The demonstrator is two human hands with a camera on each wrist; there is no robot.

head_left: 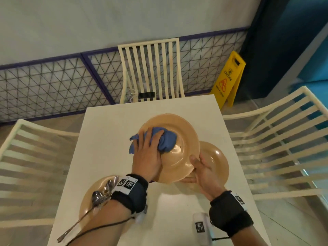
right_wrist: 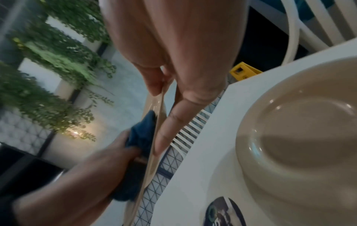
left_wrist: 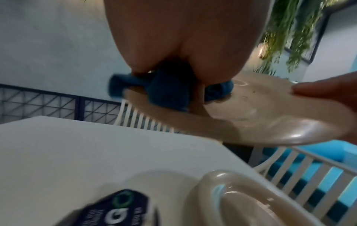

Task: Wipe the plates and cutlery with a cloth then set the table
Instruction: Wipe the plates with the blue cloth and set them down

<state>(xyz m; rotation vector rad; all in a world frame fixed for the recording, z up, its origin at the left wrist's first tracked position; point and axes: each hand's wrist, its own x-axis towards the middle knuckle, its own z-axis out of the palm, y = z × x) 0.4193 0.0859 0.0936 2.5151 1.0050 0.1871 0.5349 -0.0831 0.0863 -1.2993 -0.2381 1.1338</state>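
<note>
Left hand [head_left: 148, 153] presses bunched blue cloth [head_left: 166, 142] onto raised plate [head_left: 179, 132] | right hand [head_left: 202, 172] pinches its near rim | unwiped face lies beyond the cloth, toward the far rim

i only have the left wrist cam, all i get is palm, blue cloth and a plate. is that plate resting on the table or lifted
Observer: Lifted. In the head view the right hand holds the plate by its near rim, above the white table.
Operator: grip on it how
Observer: The right wrist view shows the thumb on the plate's top face and fingers underneath.
Operator: where's the cutlery
Observer: On a second plate at the near left of the table, partly hidden by the left forearm; spoons lie on it.
Operator: any more plates
Observer: Yes, one on the table below the lifted one, by the right hand.
</note>
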